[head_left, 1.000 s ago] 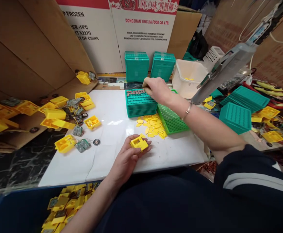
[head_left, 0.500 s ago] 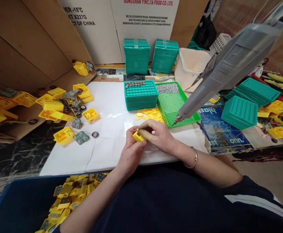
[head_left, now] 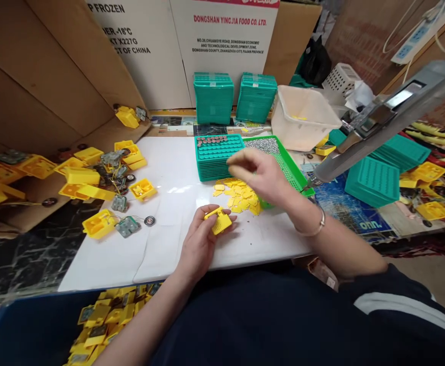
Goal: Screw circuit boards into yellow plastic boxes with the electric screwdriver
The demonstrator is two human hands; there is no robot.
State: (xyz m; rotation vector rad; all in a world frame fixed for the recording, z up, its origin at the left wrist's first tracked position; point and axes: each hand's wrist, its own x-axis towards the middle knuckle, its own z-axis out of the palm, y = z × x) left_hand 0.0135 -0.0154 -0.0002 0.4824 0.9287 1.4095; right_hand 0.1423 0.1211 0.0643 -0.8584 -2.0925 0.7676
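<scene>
Just in front of the stack of teal trays (head_left: pixel 219 158), on the person's side of it, the left hand (head_left: pixel 198 243) lies with its heel on the white desk (head_left: pixel 169 168), palm turned up, the bare forearm running in from the lower left. Its fingers and thumb are clasped around a small yellow housing (head_left: pixel 219 220), held tilted at the fingertips just off the desk surface. At the stack's front right corner the right hand (head_left: pixel 261 173) hangs in the air, back upward, fingers loosely curled and pointing toward the stack; it is blurred, so whether it pinches anything cannot be told. Its forearm stretches in from the lower right, with a bangle (head_left: pixel 316 230) at the wrist. Below that hand, in front of the stack, lies a heap of small yellow plates (head_left: pixel 241 198). Right beside the stack sits a green tray (head_left: pixel 288 163), and farther right a grey power screwdriver (head_left: pixel 378 127) hangs slanted, its tip near the tray's edge. Well left of the stack, loose yellow housings (head_left: pixel 100 175) lie scattered
</scene>
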